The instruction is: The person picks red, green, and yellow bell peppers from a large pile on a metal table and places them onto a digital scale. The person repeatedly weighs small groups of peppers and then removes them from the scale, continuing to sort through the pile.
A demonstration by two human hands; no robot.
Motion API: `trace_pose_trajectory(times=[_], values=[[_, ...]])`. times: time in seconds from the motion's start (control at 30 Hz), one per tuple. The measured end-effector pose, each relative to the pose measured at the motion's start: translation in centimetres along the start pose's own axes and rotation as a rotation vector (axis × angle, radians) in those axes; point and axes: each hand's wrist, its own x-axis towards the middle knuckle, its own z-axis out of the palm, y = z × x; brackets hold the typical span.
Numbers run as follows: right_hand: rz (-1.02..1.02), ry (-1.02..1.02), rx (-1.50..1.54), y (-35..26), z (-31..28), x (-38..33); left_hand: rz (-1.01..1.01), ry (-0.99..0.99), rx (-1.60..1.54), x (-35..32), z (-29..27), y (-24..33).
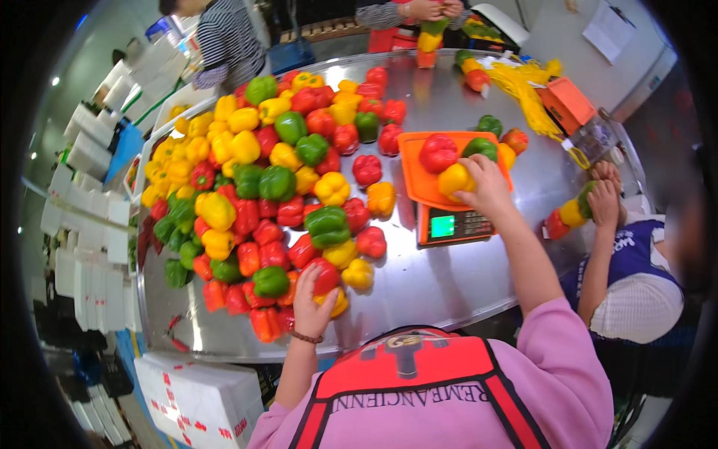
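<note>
My right hand (490,187) reaches over the orange weighing tray (413,166), its fingers curled round a yellow bell pepper (453,180). In the same tray lie a red bell pepper (438,153) and a green bell pepper (480,148). Below the tray is the digital scale (475,226) with a lit green display. At the near edge of a large pile of loose peppers, my left hand (309,305) has its fingers and thumb round a red bell pepper (326,277). A yellow bell pepper (338,302) sits just beside that thumb.
The mixed pile (254,179) covers the left of the steel table (419,299). Yellow net bags (527,93) and an orange basket (567,105) lie at the far right. Co-workers at the right and far side hold netted peppers (573,212). A white foam box (198,396) stands near left.
</note>
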Motion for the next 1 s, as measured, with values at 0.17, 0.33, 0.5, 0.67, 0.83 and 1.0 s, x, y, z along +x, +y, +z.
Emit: trace_pose_trajectory(times=[0.17,0.33,0.5,0.67,0.83,1.0], values=[[0.245,-0.005,1.014,-5.3,-1.4,-2.7,0.068,-0.077,-0.169,3.8,1.6,3.5],[0.325,-0.105,1.468,-11.8,-2.2,-4.6,0.039,-0.154,-0.629,6.7,3.4,9.5],[0.315,-0.132,1.504,-14.1,-1.5,-5.0,0.057,-0.135,-1.024,7.0,5.0,12.5],[0.341,-0.146,1.427,-14.7,-0.5,-5.8,-0.025,-0.127,-0.967,6.9,4.8,12.0],[0.375,-0.304,1.461,-15.0,0.0,-7.0,-0.032,-0.135,-1.036,5.9,5.8,9.9],[0.392,-0.434,1.479,-15.0,1.7,-8.4,-0.124,-0.211,-1.021,4.2,5.3,7.1]])
